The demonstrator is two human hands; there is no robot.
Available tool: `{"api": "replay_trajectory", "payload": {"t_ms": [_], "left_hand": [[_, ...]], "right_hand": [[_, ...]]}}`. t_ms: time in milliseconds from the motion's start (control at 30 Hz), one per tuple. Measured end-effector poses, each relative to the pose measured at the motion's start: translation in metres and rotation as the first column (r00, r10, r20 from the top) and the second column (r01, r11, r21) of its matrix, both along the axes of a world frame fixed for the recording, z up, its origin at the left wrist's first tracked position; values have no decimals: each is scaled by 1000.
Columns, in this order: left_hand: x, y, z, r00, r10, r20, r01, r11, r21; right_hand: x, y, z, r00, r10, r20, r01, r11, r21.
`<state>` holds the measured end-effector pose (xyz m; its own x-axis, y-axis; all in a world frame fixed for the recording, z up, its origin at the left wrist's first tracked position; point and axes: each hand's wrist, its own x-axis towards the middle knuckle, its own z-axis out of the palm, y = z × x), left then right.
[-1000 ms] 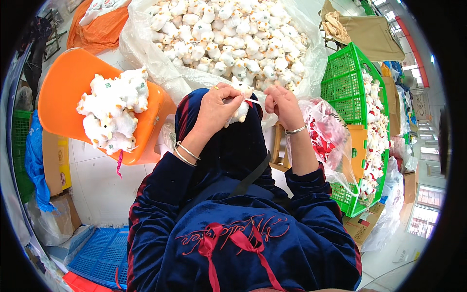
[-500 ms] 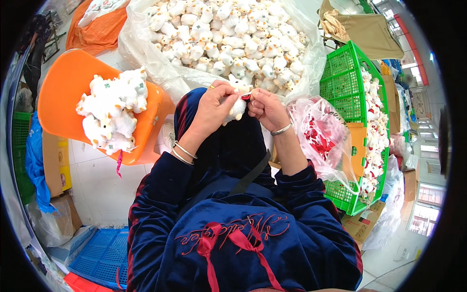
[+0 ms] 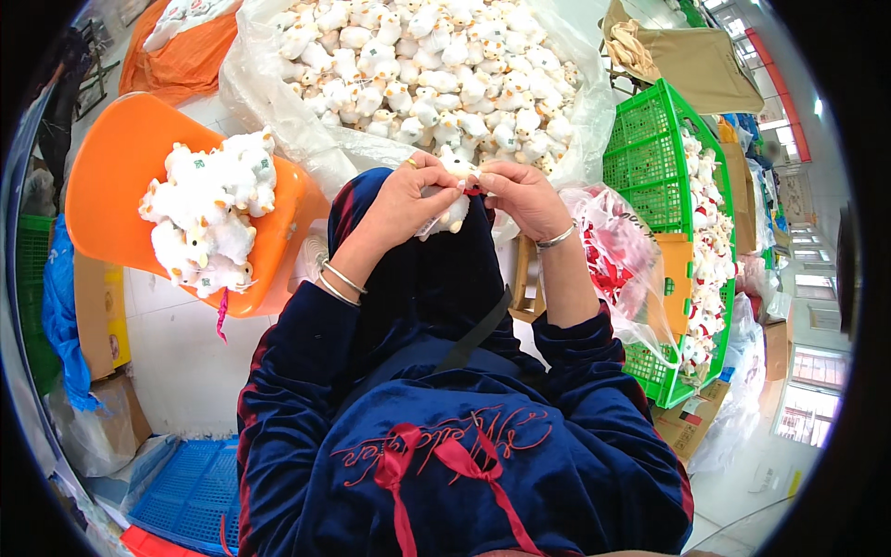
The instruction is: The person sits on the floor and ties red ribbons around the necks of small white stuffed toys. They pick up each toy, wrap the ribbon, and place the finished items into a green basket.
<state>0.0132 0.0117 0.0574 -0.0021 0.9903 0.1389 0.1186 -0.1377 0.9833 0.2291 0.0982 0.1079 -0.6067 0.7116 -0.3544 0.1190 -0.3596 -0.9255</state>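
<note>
A small white plush duck point(image 3: 453, 218) is held above my lap, its head up and a bit of red fabric point(image 3: 475, 190) at its neck. My left hand point(image 3: 408, 202) is closed round the toy's left side, thumb and fingers near the neck. From the other side my right hand point(image 3: 527, 200) pinches the red piece close against the neck; the fingertips partly hide it. Just beyond both hands lies a large clear plastic bag point(image 3: 255, 70) full of similar white plush toys point(image 3: 436, 70).
At left an orange chair point(image 3: 107, 176) bears a pile of white plush toys point(image 3: 204, 213). To the right are a clear bag of red pieces point(image 3: 608, 265) and a green crate point(image 3: 645, 176) filled with toys wearing red. A blue crate point(image 3: 190, 487) sits at lower left.
My right hand has shifted slightly right and turned, its fingers now closer to the toy's neck. The left thumb has moved up toward the red piece.
</note>
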Motion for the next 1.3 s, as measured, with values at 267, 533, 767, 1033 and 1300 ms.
{"api": "replay_trajectory", "payload": {"t_ms": [267,533,767,1033,1300], "left_hand": [[-5,8,3,995,-94,40,95,995,-11],[-6,9,9,992,-117,54,121,989,-88],[-5,11,7,993,-111,30,112,993,-24],[-8,11,7,985,-165,52,167,986,-29],[-5,14,23,988,-102,-116,98,994,-44]], "right_hand": [[-14,-11,10,993,54,100,-82,949,304],[-18,-16,25,964,114,241,-204,897,391],[-16,-14,18,968,44,248,-151,891,428],[-20,-10,18,934,-58,353,-199,735,648],[-32,-8,34,858,-30,513,-371,655,659]]}}
